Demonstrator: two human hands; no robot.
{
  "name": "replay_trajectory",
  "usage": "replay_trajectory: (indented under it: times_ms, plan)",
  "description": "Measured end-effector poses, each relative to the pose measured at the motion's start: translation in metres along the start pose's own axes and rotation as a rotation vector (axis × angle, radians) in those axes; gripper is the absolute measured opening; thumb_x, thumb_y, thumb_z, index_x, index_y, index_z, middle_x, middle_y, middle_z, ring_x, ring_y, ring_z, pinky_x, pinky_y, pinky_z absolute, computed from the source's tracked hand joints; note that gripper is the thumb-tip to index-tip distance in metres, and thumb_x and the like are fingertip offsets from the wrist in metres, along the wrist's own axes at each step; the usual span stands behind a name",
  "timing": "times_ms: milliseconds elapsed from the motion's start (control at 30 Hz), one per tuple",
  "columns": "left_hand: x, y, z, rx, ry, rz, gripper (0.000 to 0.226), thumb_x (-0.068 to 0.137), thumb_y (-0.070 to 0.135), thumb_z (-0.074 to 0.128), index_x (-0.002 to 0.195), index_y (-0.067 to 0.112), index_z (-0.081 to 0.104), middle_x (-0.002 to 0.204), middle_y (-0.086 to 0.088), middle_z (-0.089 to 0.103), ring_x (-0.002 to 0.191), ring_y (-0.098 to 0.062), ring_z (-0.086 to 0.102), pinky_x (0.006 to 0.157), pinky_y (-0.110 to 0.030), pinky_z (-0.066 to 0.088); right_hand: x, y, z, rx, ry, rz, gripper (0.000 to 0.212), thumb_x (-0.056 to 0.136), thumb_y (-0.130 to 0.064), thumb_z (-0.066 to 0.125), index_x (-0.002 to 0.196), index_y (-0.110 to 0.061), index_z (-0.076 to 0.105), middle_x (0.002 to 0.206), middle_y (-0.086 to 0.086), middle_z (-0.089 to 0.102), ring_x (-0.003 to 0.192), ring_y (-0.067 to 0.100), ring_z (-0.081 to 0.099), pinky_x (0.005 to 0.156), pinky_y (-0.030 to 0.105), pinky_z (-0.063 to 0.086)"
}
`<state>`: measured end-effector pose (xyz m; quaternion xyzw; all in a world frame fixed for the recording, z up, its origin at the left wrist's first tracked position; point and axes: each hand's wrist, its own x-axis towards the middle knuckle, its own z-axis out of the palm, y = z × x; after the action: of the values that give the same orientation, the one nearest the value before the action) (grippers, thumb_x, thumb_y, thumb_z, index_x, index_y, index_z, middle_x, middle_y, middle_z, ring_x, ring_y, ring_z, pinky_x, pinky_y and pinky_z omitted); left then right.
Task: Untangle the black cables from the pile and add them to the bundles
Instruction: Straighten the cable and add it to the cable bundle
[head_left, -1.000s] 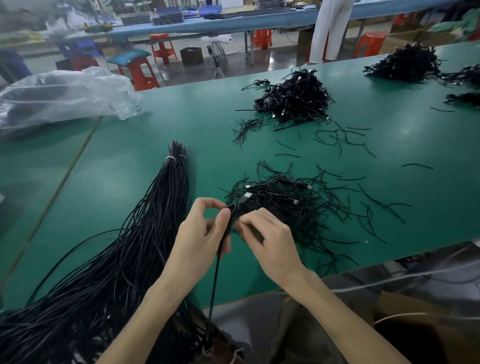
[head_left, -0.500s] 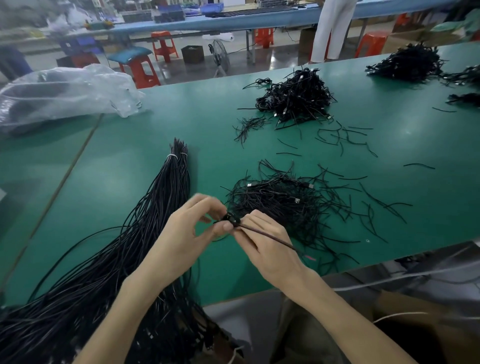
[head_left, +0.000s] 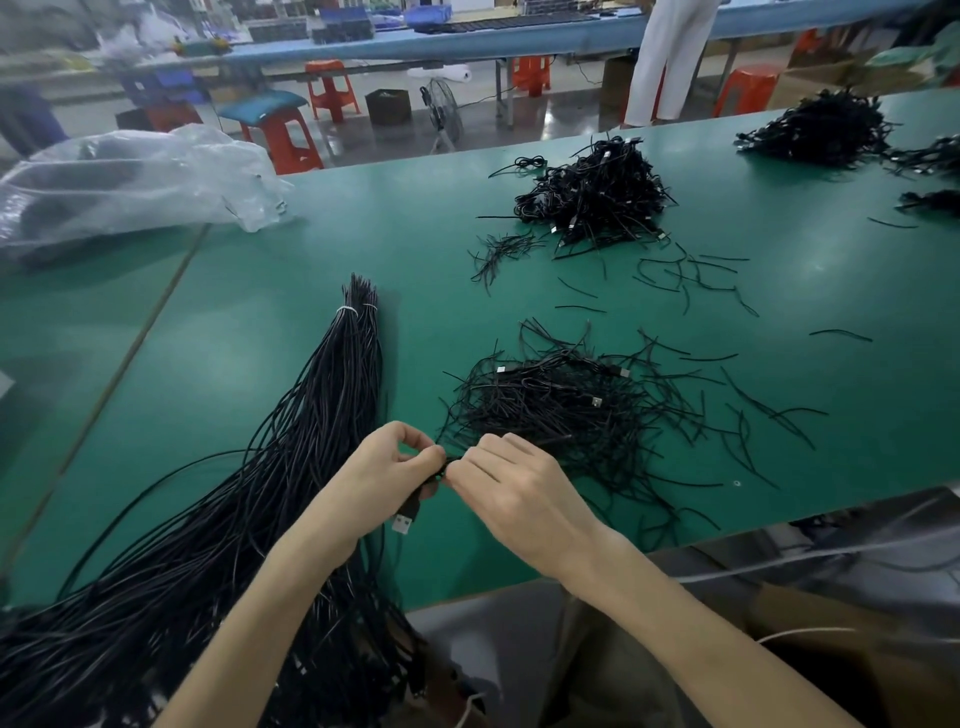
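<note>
My left hand (head_left: 384, 467) and my right hand (head_left: 514, 488) meet above the front of the green table (head_left: 311, 260), both pinching one black cable (head_left: 441, 465) between them. Its USB plug (head_left: 405, 519) hangs below my left hand. Just behind my hands lies a tangled pile of black cables and ties (head_left: 561, 405). To the left, a long bundle of straightened black cables (head_left: 311, 415) runs from a white-tied tip (head_left: 348, 310) down over the table's front edge.
A second cable pile (head_left: 597, 197) sits further back, and more piles (head_left: 821, 130) at the far right. Loose black ties (head_left: 691, 275) are scattered between them. A crumpled clear plastic bag (head_left: 130, 182) lies at the back left. Stools and a person stand beyond the table.
The cable that stretched toward the lower right across my right hand is now gathered between both hands. Its USB plug now dangles under my left hand. Both hands stayed in the same spot.
</note>
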<state>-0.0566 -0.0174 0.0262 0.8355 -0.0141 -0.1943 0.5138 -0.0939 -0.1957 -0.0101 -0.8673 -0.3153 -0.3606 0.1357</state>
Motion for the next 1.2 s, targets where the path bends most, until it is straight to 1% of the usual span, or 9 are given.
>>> replay_trajectory:
  times_ms: [167, 300, 400, 500, 633, 767, 1000, 1133, 1200]
  plan:
    - [-0.003, -0.006, -0.004, -0.09, 0.026, 0.073, 0.04, 0.102, 0.048, 0.048, 0.108, 0.011, 0.06, 0.081, -0.005, 0.077, 0.061, -0.02, 0.07, 0.058, -0.027, 0.054, -0.003, 0.013, -0.001, 0.282, -0.121, 0.379, 0.022, 0.105, -0.023, 0.057, 0.092, -0.009, 0.068, 0.083, 0.0, 0.067, 0.071, 0.014, 0.061, 0.068, 0.029, 0.051]
    - [0.005, -0.033, -0.026, 0.442, 0.347, 0.08, 0.022, 0.104, 0.042, 0.052, 0.105, 0.021, 0.059, 0.09, 0.008, 0.067, 0.073, -0.005, 0.064, 0.062, -0.017, 0.043, 0.008, 0.061, -0.003, 0.408, -0.162, 0.804, 0.024, 0.106, -0.031, 0.052, 0.097, -0.014, 0.067, 0.078, -0.004, 0.068, 0.047, 0.003, 0.053, 0.046, 0.017, 0.041]
    - [0.005, -0.05, -0.044, 0.741, 0.616, 0.096, 0.025, 0.103, 0.034, 0.056, 0.11, 0.01, 0.057, 0.105, -0.006, 0.058, 0.093, -0.021, 0.055, 0.067, -0.026, 0.04, 0.024, 0.117, -0.006, 0.39, -0.046, 1.011, 0.023, 0.105, -0.024, 0.056, 0.1, -0.008, 0.072, 0.074, -0.003, 0.069, 0.053, 0.019, 0.063, 0.052, 0.031, 0.054]
    - [0.008, -0.06, -0.054, 0.86, 0.612, -0.082, 0.043, 0.102, 0.035, 0.059, 0.123, -0.002, 0.051, 0.119, -0.022, 0.053, 0.113, -0.039, 0.05, 0.079, -0.045, 0.045, 0.032, 0.168, 0.0, 0.438, 0.01, 1.248, 0.029, 0.105, -0.021, 0.056, 0.096, -0.001, 0.075, 0.073, 0.002, 0.072, 0.059, 0.024, 0.066, 0.069, 0.036, 0.059]
    - [0.014, -0.07, -0.056, 0.863, 0.556, -0.154, 0.041, 0.103, 0.041, 0.056, 0.118, 0.003, 0.053, 0.117, -0.018, 0.057, 0.11, -0.038, 0.057, 0.072, -0.043, 0.044, 0.026, 0.205, 0.018, 0.486, -0.042, 1.421, 0.03, 0.106, -0.021, 0.054, 0.097, 0.0, 0.073, 0.079, 0.007, 0.074, 0.059, 0.014, 0.061, 0.06, 0.027, 0.052]
    - [0.023, -0.074, -0.062, 0.74, 0.564, -0.163, 0.031, 0.102, 0.036, 0.061, 0.102, 0.008, 0.05, 0.099, -0.01, 0.056, 0.084, -0.034, 0.056, 0.067, -0.041, 0.039, 0.016, 0.215, 0.03, 0.505, -0.112, 1.447, 0.026, 0.105, -0.02, 0.056, 0.101, -0.001, 0.073, 0.077, 0.003, 0.073, 0.06, 0.013, 0.061, 0.052, 0.023, 0.046]
    - [0.033, -0.071, -0.091, 0.53, 0.505, -0.205, 0.024, 0.091, 0.035, 0.078, 0.079, 0.022, 0.062, 0.076, -0.002, 0.067, 0.073, -0.021, 0.061, 0.071, -0.038, 0.046, -0.01, 0.192, 0.02, 0.559, -0.184, 1.34, 0.017, 0.103, -0.015, 0.058, 0.111, -0.006, 0.071, 0.084, 0.004, 0.075, 0.063, 0.014, 0.064, 0.054, 0.023, 0.047]
    - [0.028, -0.052, -0.093, 0.24, 0.412, -0.092, 0.021, 0.096, 0.028, 0.072, 0.083, 0.013, 0.069, 0.066, -0.004, 0.068, 0.065, -0.023, 0.063, 0.074, -0.042, 0.056, -0.01, 0.151, 0.003, 0.492, -0.248, 1.086, 0.016, 0.099, -0.012, 0.065, 0.114, -0.013, 0.069, 0.089, -0.003, 0.072, 0.075, 0.006, 0.066, 0.073, 0.021, 0.053]
    - [0.023, -0.03, -0.082, 0.013, 0.296, -0.036, 0.022, 0.1, 0.025, 0.067, 0.094, 0.003, 0.067, 0.057, -0.003, 0.064, 0.054, -0.018, 0.059, 0.059, -0.035, 0.054, 0.001, 0.119, -0.005, 0.491, -0.312, 0.892, 0.029, 0.097, -0.016, 0.068, 0.125, -0.021, 0.064, 0.103, -0.008, 0.066, 0.087, 0.0, 0.061, 0.081, 0.017, 0.047]
